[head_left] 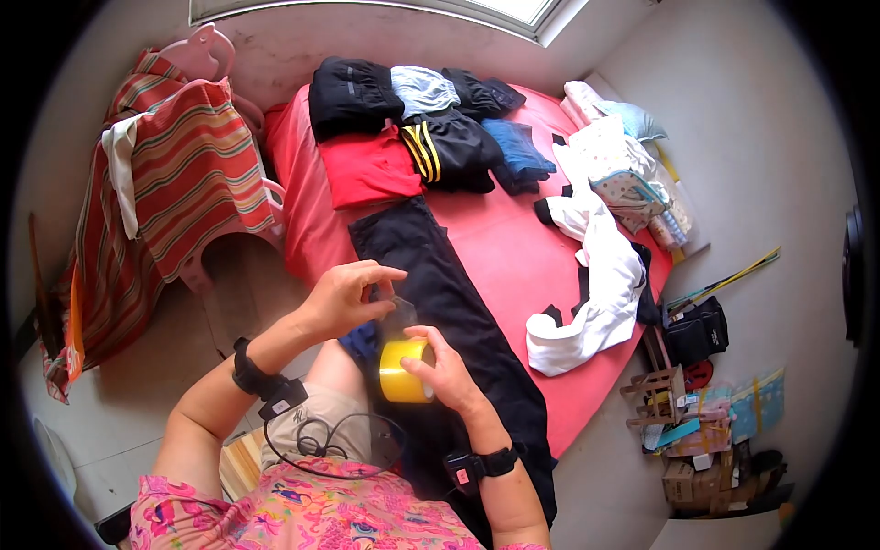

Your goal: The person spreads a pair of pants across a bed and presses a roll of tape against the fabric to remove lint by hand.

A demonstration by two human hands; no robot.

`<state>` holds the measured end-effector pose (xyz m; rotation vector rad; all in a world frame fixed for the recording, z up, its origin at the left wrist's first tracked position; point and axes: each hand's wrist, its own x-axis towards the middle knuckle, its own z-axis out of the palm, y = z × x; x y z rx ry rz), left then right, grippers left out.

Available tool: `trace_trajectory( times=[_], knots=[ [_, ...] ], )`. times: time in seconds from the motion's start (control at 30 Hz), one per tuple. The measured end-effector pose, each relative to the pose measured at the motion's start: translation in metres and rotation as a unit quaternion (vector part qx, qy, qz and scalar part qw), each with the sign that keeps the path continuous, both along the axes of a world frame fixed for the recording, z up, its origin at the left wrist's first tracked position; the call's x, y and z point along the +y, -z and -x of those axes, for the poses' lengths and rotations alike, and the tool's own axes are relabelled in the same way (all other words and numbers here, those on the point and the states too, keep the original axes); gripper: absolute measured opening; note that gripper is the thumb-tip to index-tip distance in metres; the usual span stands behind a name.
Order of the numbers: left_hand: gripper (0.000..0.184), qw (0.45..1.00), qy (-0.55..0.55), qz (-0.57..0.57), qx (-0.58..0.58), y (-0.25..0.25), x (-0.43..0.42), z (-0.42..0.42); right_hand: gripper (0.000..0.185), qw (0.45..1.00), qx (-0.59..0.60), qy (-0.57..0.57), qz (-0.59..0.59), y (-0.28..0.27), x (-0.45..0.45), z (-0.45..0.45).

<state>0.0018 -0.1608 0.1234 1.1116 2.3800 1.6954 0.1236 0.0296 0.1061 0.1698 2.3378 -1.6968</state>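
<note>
And here, at the near side of the bed, the left hand has a yellow roll of tape in its grip, thumb on the near face and fingers over the top. Up comes the right hand, thumb and fingertips drawn narrow on a clear strip that runs down to the roll. Beneath them, black trousers stretch from the middle of the bed over its near edge. At the far side of the bed sit the folded clothes: black pieces beside a pale grey one, then a red one, a black one with yellow stripes and blue jeans. On the right part of the bed lies a white top with black parts, patterned bedding beyond it. Now the containers, all right of the bed: a black bag near its edge, contents hidden; nearer the viewer, a cardboard box among crowded goods, and what it holds cannot be made out. Just above that, a wooden rack stands beside pastel packages, their insides hidden too. Over on the left of the bed, a striped cloth drapes a pink chair.
</note>
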Motion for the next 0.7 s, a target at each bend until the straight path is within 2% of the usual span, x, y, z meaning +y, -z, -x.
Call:
trace_trajectory(
  times=[0.2, 0.27, 0.4, 0.47, 0.5, 0.53, 0.6, 0.7],
  knots=[
    [0.023, 0.999, 0.006, 0.034, 0.018, 0.024, 0.001, 0.001, 0.055, 0.991, 0.066, 0.026, -0.112, 0.004, -0.001, 0.001],
    [0.016, 0.996, 0.01, 0.065, 0.061, 0.035, 0.001, 0.003, 0.056, 0.974, 0.077, 0.01, -0.213, 0.005, -0.005, 0.002],
    [0.013, 0.997, -0.02, 0.042, 0.066, 0.066, 0.008, 0.0, 0.057, 0.99, -0.002, 0.002, -0.144, 0.027, -0.009, 0.005],
    [0.01, 0.999, -0.004, 0.015, -0.039, 0.091, 0.01, 0.003, 0.058, 0.995, -0.086, 0.031, -0.048, 0.048, -0.011, 0.008],
    [0.011, 0.974, 0.019, 0.021, -0.227, 0.071, 0.008, -0.001, 0.06, 0.994, -0.072, 0.041, -0.067, 0.052, -0.017, 0.009],
    [0.011, 0.974, 0.018, 0.023, -0.227, 0.074, 0.008, -0.002, 0.06, 0.994, -0.072, 0.041, -0.066, 0.059, -0.022, 0.008],
    [0.011, 0.949, 0.034, -0.067, -0.306, 0.088, 0.01, -0.007, 0.061, 0.987, 0.038, 0.054, -0.15, 0.074, -0.03, 0.007],
    [0.017, 0.96, 0.062, -0.092, -0.257, 0.099, 0.004, -0.016, 0.064, 0.981, 0.092, 0.047, -0.163, 0.086, -0.036, 0.005]
  ],
)
